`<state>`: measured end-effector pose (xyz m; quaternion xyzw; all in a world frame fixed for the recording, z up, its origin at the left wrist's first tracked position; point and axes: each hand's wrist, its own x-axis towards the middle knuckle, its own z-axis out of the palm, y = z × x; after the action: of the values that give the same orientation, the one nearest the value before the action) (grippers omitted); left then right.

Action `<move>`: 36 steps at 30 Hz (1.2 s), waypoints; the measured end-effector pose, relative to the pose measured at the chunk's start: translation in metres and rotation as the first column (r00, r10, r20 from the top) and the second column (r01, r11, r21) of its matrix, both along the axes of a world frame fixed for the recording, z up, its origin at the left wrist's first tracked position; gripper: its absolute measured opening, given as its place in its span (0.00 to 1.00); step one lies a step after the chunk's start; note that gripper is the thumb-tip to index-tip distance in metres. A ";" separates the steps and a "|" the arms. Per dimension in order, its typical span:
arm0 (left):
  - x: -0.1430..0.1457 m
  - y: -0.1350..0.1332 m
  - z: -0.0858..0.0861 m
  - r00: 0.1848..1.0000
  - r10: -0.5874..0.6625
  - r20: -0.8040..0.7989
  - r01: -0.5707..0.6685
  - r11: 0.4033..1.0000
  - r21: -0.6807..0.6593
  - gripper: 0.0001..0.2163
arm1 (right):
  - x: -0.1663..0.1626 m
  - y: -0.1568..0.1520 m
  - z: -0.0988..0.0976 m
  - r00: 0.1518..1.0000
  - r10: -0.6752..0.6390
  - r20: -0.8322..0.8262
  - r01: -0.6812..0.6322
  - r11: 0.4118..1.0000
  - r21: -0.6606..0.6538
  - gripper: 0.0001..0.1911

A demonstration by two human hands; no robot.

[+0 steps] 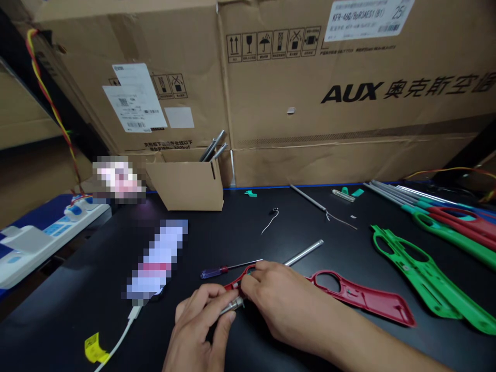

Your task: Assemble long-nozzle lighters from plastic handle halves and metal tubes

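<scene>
Lower centre of the frame: left hand closed tightly on a smooth, likely slippery steel rod, right hand pinching a stiff, light-looking red plastic handle at its narrow looped end, the firmest-looking hold.

The red plastic handle looks smooth with a slight gloss, the steel rod polished, the bench matt black, the cardboard carton rough.

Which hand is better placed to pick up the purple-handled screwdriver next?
Left, probably: the left hand sits nearer the grip of the purple-handled screwdriver, though it pinches a metal sleeve. The right hand is by its tip, busy on the red plastic piece.
</scene>
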<state>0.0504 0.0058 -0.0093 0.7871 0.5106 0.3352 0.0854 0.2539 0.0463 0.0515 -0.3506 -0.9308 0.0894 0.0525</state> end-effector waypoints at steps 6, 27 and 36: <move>-0.002 0.001 0.003 0.998 -0.025 -0.055 0.026 0.999 0.033 0.16 | 0.000 0.000 -0.002 1.000 -0.002 -0.014 0.002 1.000 0.000 0.10; 0.005 -0.004 -0.002 0.988 0.095 0.117 -0.093 0.995 -0.029 0.10 | 0.020 0.003 0.004 0.946 -0.138 -0.295 0.058 0.963 -0.263 0.10; 0.006 -0.003 -0.005 0.976 0.112 0.189 -0.102 0.993 -0.066 0.12 | 0.032 0.008 -0.001 0.631 -0.412 -0.657 -0.258 0.687 -0.679 0.10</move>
<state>0.0564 0.0031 -0.0143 0.7198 0.5508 0.3994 0.1380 0.2858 0.0540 0.0504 -0.3115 -0.6830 0.5853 0.3065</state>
